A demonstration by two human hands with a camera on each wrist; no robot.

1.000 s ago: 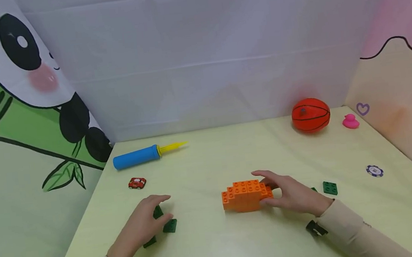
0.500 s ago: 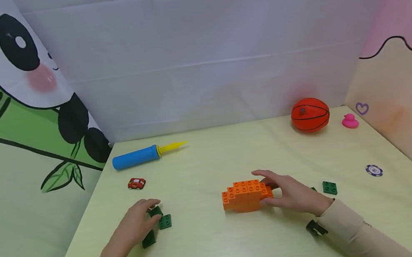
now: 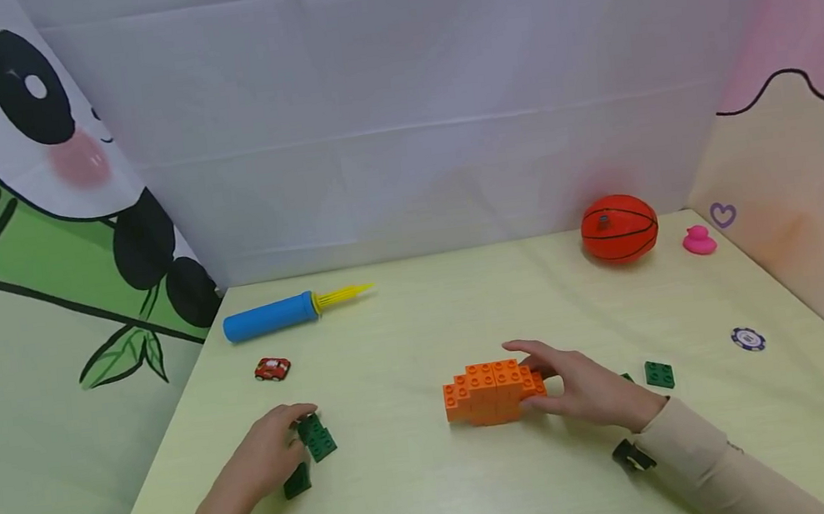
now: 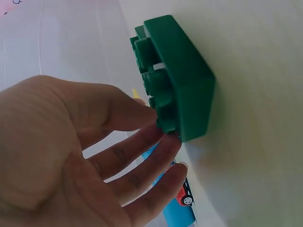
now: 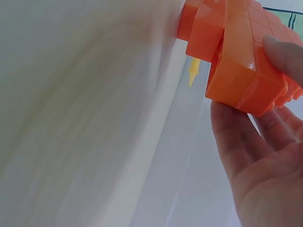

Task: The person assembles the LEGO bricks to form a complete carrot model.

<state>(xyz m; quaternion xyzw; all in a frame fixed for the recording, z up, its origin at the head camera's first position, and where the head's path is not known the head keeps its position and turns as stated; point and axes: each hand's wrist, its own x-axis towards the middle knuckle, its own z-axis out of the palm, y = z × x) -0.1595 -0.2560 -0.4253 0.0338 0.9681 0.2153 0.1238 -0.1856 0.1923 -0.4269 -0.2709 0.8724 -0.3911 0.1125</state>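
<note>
On the left of the table, my left hand (image 3: 260,457) curls its thumb and index finger around the edge of a green toy brick (image 3: 317,439), which lies close against another green brick. A separate green brick (image 3: 296,480) sits below, nearer the wrist; it looms large in the left wrist view, studs facing the thumb (image 4: 128,113). My right hand (image 3: 584,385) grips the right end of a stepped block of orange toy bricks (image 3: 487,396) at mid-table. In the right wrist view, thumb and fingers hold the orange block (image 5: 236,61) from opposite sides.
A green brick (image 3: 660,374) lies right of the right hand, with another partly hidden behind the wrist. Farther out are a red toy car (image 3: 272,369), a blue hand pump (image 3: 271,317), a red ball (image 3: 618,228), a pink duck (image 3: 698,240) and a poker chip (image 3: 748,339).
My left hand has moved left and down onto the green bricks, its fingers closing in. Two green bricks that stood slightly apart now sit close together. The right hand and orange block have stayed still.
</note>
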